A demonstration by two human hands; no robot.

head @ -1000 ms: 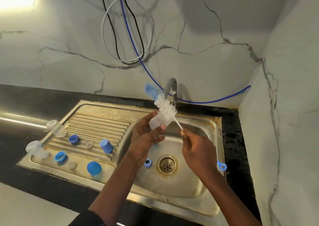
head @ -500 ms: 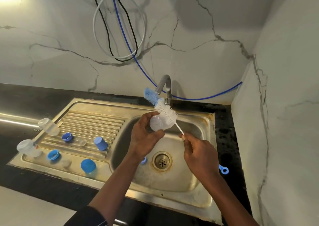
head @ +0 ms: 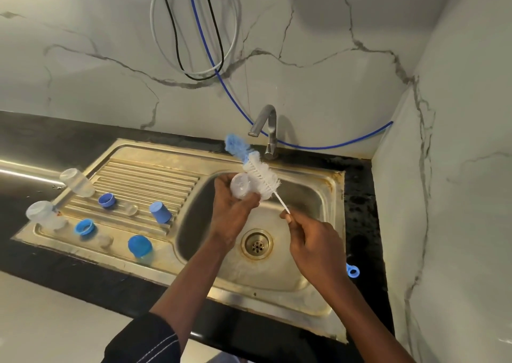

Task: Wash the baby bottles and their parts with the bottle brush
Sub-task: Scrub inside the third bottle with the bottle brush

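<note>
My left hand [head: 231,216] grips a clear baby bottle [head: 242,186] over the sink basin [head: 310,196]. Its base faces me. The bottle brush [head: 260,173], white bristles with a blue sponge tip, lies across the bottle's outside. My right hand [head: 313,245] pinches the brush's thin white handle. On the draining board [head: 144,174] to the left lie two more clear bottles [head: 77,182] [head: 41,213], blue rings [head: 107,199] [head: 85,227], blue caps [head: 160,211] [head: 140,246] and clear teats [head: 131,209].
The tap [head: 266,130] stands behind the basin, with no water visible. The drain [head: 257,244] lies between my hands. A blue loop [head: 353,272] rests on the black counter at the right. Cables and a blue hose [head: 210,58] hang on the marble wall.
The bottle has turned in my left hand so its base now faces me. The brush has slid along its outside. The view has shifted slightly.
</note>
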